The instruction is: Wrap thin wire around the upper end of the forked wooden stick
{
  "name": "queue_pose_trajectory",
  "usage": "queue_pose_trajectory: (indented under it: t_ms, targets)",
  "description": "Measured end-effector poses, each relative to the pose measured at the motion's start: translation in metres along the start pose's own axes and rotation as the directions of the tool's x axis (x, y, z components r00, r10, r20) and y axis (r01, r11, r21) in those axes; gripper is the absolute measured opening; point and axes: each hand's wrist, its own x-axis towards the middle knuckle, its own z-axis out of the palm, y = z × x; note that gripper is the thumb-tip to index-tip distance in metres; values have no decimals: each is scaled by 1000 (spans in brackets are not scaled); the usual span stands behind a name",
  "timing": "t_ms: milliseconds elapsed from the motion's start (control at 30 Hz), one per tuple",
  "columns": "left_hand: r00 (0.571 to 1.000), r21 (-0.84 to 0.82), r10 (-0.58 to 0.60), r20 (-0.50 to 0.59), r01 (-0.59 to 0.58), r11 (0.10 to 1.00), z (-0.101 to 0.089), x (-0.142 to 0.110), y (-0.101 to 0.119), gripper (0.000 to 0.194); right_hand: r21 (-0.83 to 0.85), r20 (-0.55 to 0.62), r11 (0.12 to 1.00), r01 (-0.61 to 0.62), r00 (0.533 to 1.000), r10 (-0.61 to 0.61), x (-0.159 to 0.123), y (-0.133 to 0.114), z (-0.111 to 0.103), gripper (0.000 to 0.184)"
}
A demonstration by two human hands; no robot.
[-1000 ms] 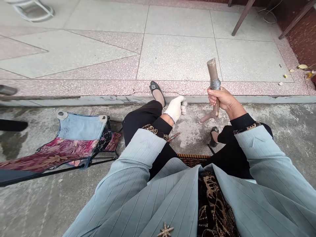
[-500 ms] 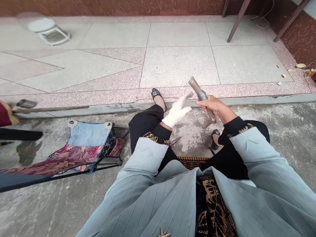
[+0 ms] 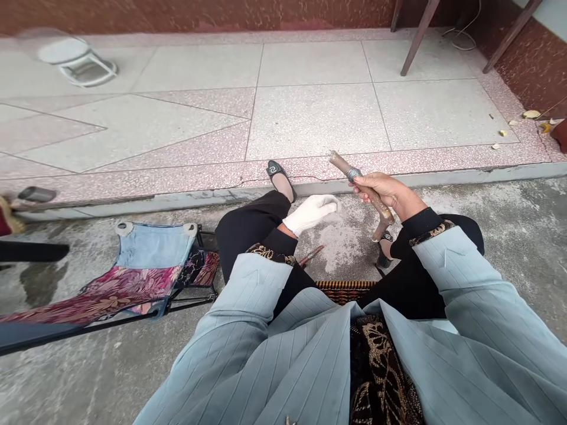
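Note:
My right hand [image 3: 380, 188] is bare and wrapped round a crooked brown wooden stick [image 3: 381, 208]. The stick tilts, its far end up and to the left, and its near end bends near my right shoe. Grey metal wire [image 3: 353, 174] is coiled round it just beyond my fingers. My left hand [image 3: 310, 213], in a white glove with greyish fingertips, is apart from the stick, to its left. Its fingers are loosely curved with nothing visible in them; the tips are slightly blurred. On the ground below lies a thin reddish tool [image 3: 311, 255], partly hidden by my leg.
A folding chair [image 3: 155, 245] with blue and floral cloth stands at left. Ahead, a low step [image 3: 186, 199] edges the tiled floor. A white stool [image 3: 84, 62] is at far left, dark wooden legs [image 3: 419, 41] at back right. Under me is a woven seat [image 3: 345, 289].
My left hand has drawn down and slightly left, its spread fingers now curved. The stick in my right hand has tipped further left, its far end lower. The view has shifted slightly.

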Motion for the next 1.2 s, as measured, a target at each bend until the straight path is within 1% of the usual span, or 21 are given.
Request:
queue_pose_trajectory:
  t_ms: [100,233,267,333,400,500,600,667,700,733,800,833,867,900,967,1000,1033,1100,1133,1167,1200]
  targets:
    - [996,-129,8,91,3,992,8,-7,-9,35,-79,-29,997,0,1000,-2,10,9,-1,19]
    - [986,-91,-26,166,41,995,22,-12,-8,36,-307,-76,951,42,995,-69,25,21,1,20]
    - [986,-56,-32,161,42,998,24,-11,-7,34,-354,-33,932,73,995,-90,24,21,2,19]
    - [992,15,-39,117,37,999,26,-7,-7,28,-424,143,894,147,985,-94,16,17,2,20]
    - [997,78,-39,61,34,996,25,-3,-10,24,-484,377,844,232,926,-38,2,7,2,23]
    - [999,132,-34,25,30,991,22,0,-16,19,-601,537,765,232,826,171,-13,-5,-2,33]
    - [999,244,17,36,-26,969,23,2,-20,18,-695,594,696,180,690,414,-10,0,-7,39]
    - [995,334,59,77,-81,939,27,3,-23,21,-774,554,617,143,624,551,0,13,-9,37]
    - [992,346,63,112,-99,933,29,3,-24,22,-814,508,565,131,632,586,6,21,-10,34]
    - [987,323,49,153,-97,941,32,4,-25,22,-857,436,503,115,682,587,12,29,-11,31]
    - [969,154,-25,245,-14,988,37,5,-27,23,-899,303,418,132,877,374,23,41,-12,37]
    - [956,29,-63,285,57,998,40,5,-27,23,-925,241,353,142,936,256,27,44,-13,42]
    - [945,-115,-91,315,133,984,42,5,-27,24,-956,159,270,114,976,148,30,44,-13,46]
    - [939,-258,-103,327,194,947,43,5,-27,24,-980,71,188,59,996,57,32,42,-13,46]
    - [949,-482,-98,300,240,843,45,4,-26,27,-989,-124,88,-119,991,-57,31,33,-11,34]
    - [958,-551,-92,272,233,802,45,5,-26,29,-977,-173,140,-160,981,-84,29,27,-8,26]
    - [965,-592,-86,246,220,775,45,5,-26,32,-948,-178,280,-150,981,-76,27,21,-5,20]
    - [979,-664,-73,188,182,725,45,7,-25,36,-752,-79,658,-46,997,-21,19,12,3,16]
    - [986,-711,-63,157,157,685,45,8,-25,36,-599,-21,801,-10,1000,-4,15,9,9,12]
    - [991,-758,-51,127,131,639,45,9,-24,35,-448,21,894,11,1000,-2,11,7,14,10]
    - [994,-799,-38,100,103,593,45,10,-23,33,-329,61,944,15,998,6,8,5,20,12]
